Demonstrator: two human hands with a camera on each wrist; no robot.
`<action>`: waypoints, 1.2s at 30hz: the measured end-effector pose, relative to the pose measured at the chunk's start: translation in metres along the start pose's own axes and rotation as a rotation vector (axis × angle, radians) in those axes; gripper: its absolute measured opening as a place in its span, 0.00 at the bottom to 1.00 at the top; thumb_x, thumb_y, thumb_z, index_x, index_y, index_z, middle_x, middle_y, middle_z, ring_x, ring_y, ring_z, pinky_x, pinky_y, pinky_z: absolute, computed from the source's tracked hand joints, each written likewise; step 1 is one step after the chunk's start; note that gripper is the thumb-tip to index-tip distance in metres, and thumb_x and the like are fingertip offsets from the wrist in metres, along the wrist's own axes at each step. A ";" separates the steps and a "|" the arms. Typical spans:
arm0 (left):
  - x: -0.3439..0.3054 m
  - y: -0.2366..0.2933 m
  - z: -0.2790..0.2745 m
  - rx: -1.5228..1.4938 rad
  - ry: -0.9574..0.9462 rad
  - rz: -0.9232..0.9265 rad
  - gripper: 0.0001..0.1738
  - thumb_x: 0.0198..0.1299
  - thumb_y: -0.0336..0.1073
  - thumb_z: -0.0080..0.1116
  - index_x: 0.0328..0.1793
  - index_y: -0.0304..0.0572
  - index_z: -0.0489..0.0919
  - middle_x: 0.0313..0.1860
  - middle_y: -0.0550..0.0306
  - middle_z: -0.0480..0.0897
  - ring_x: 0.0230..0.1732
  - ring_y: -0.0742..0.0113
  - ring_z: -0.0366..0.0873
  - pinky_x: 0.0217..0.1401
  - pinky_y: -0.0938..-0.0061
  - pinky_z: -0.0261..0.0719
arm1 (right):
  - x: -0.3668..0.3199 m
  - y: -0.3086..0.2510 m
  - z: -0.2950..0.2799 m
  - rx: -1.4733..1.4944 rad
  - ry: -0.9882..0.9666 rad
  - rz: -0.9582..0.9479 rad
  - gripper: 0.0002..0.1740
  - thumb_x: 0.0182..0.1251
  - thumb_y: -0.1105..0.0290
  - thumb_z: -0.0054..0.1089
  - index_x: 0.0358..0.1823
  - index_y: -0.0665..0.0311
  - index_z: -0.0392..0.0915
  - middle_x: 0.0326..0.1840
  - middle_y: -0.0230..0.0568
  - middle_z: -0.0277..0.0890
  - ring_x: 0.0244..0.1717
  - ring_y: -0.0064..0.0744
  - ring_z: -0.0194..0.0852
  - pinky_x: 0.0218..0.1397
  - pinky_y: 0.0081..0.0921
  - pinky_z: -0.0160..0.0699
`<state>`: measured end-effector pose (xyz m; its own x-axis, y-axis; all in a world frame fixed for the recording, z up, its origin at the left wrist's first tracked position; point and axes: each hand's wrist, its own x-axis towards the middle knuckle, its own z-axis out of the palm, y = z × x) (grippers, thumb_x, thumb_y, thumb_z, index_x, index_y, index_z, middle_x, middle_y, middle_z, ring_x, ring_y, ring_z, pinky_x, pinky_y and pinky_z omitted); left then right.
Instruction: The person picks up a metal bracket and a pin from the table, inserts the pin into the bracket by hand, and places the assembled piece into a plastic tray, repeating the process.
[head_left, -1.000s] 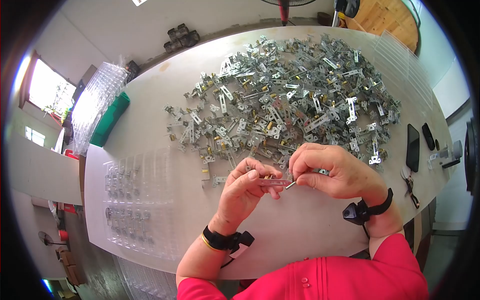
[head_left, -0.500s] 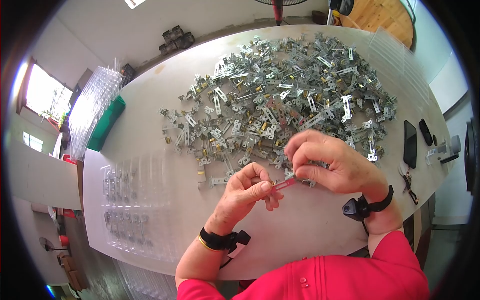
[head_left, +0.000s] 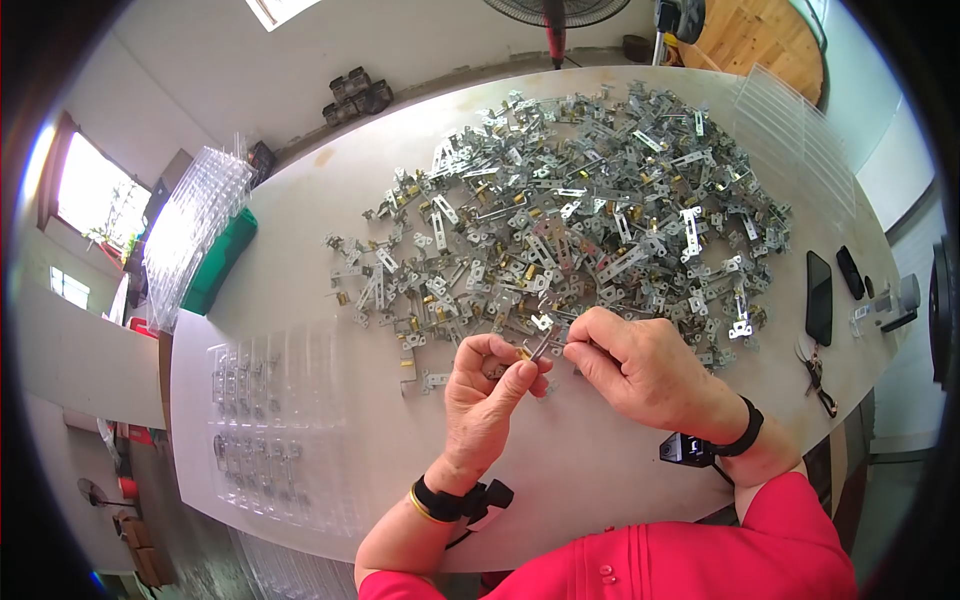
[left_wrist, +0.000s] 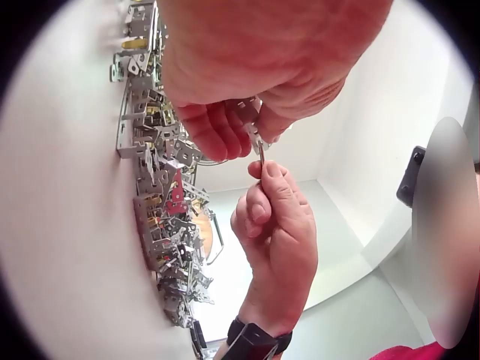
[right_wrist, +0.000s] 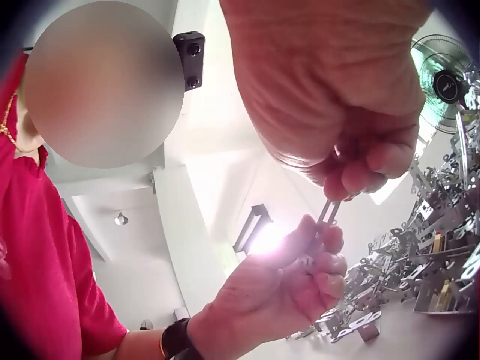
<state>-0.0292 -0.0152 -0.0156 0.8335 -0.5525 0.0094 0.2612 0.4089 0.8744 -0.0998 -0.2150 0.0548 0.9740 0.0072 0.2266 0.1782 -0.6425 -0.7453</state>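
My left hand (head_left: 478, 408) grips a slotted metal bracket (head_left: 541, 346) with a brass-coloured part, between thumb and fingers. Close at its right, my right hand (head_left: 642, 368) has thumb and forefinger pressed together on a thin metal pin (left_wrist: 262, 154) at the bracket's free end. From the right wrist, the slotted plate of the bracket (right_wrist: 328, 213) spans the short gap between the two hands' fingertips. Much of both held pieces is hidden by the fingers. Just beyond the hands spreads a heap of similar metal brackets (head_left: 590, 215), some with brass-coloured parts.
Clear plastic trays (head_left: 275, 410) lie at the left of the table (head_left: 290, 260), some compartments filled with brackets. A green bin (head_left: 218, 262) with stacked clear trays stands at the far left. On the right are a phone (head_left: 818, 297) and small pliers (head_left: 815, 380).
The bracket has turned from nearly level to tilted upward in my left hand. Both hands shifted slightly, and my right hand's fingers turned down toward the bracket's end.
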 end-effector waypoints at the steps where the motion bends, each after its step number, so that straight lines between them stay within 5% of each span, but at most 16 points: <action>1: -0.001 0.000 0.000 0.003 -0.013 0.014 0.16 0.72 0.26 0.64 0.57 0.40 0.69 0.47 0.51 0.86 0.44 0.68 0.85 0.50 0.72 0.84 | 0.000 -0.001 0.002 0.003 0.018 0.017 0.06 0.75 0.68 0.62 0.44 0.60 0.75 0.25 0.49 0.80 0.28 0.55 0.83 0.28 0.44 0.78; 18: 0.000 -0.002 0.002 0.132 0.050 0.067 0.14 0.73 0.31 0.65 0.55 0.40 0.70 0.40 0.51 0.86 0.39 0.65 0.85 0.46 0.72 0.83 | 0.000 -0.006 -0.013 0.095 -0.158 0.062 0.08 0.76 0.66 0.61 0.41 0.63 0.74 0.23 0.53 0.78 0.27 0.61 0.80 0.28 0.47 0.74; 21: 0.003 0.004 -0.002 0.038 0.007 -0.022 0.13 0.74 0.35 0.64 0.54 0.41 0.70 0.37 0.52 0.86 0.36 0.64 0.84 0.42 0.71 0.82 | 0.002 -0.006 -0.023 0.023 -0.078 0.102 0.07 0.76 0.68 0.62 0.40 0.63 0.75 0.26 0.50 0.78 0.27 0.55 0.80 0.29 0.43 0.74; 24: 0.003 0.007 -0.002 -0.084 -0.100 -0.125 0.13 0.75 0.38 0.63 0.53 0.42 0.70 0.35 0.53 0.84 0.33 0.63 0.83 0.37 0.70 0.81 | 0.007 0.010 -0.017 0.164 0.205 -0.099 0.02 0.75 0.74 0.62 0.44 0.64 0.78 0.35 0.41 0.77 0.31 0.40 0.75 0.35 0.33 0.75; 28: 0.000 0.013 0.006 -0.146 -0.184 -0.199 0.11 0.76 0.37 0.61 0.50 0.42 0.71 0.33 0.56 0.80 0.32 0.63 0.81 0.34 0.69 0.80 | 0.006 0.016 -0.010 0.276 0.174 -0.161 0.02 0.76 0.74 0.62 0.44 0.64 0.78 0.32 0.40 0.76 0.29 0.33 0.76 0.33 0.31 0.75; 29: 0.000 0.012 0.007 -0.138 -0.174 -0.193 0.11 0.76 0.37 0.61 0.50 0.42 0.71 0.33 0.56 0.80 0.32 0.63 0.81 0.34 0.69 0.80 | 0.004 0.011 -0.013 0.333 0.098 -0.021 0.02 0.76 0.74 0.62 0.44 0.64 0.78 0.31 0.38 0.76 0.29 0.27 0.75 0.33 0.28 0.75; 30: 0.002 0.009 0.005 -0.180 -0.210 -0.186 0.09 0.76 0.35 0.60 0.51 0.42 0.71 0.36 0.55 0.80 0.34 0.64 0.82 0.35 0.69 0.81 | 0.004 0.007 -0.015 0.393 0.008 0.111 0.02 0.77 0.74 0.61 0.44 0.64 0.78 0.29 0.36 0.76 0.28 0.22 0.75 0.32 0.25 0.74; 33: 0.004 0.012 0.005 -0.143 -0.265 -0.159 0.08 0.77 0.35 0.59 0.49 0.43 0.72 0.38 0.60 0.76 0.41 0.64 0.81 0.36 0.67 0.81 | 0.003 0.002 -0.014 0.411 0.051 0.108 0.03 0.78 0.74 0.60 0.43 0.65 0.78 0.28 0.32 0.76 0.28 0.16 0.74 0.32 0.20 0.74; 36: 0.008 0.010 0.010 0.073 -0.232 -0.054 0.10 0.78 0.37 0.58 0.56 0.39 0.75 0.46 0.60 0.80 0.46 0.71 0.81 0.49 0.70 0.81 | 0.001 -0.005 -0.016 0.408 0.118 0.102 0.04 0.80 0.75 0.57 0.43 0.65 0.77 0.30 0.28 0.76 0.30 0.14 0.74 0.34 0.17 0.76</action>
<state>-0.0251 -0.0224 -0.0024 0.6830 -0.7275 0.0654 0.2596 0.3254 0.9092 -0.1014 -0.2239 0.0682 0.9709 -0.1438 0.1915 0.1457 -0.2799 -0.9489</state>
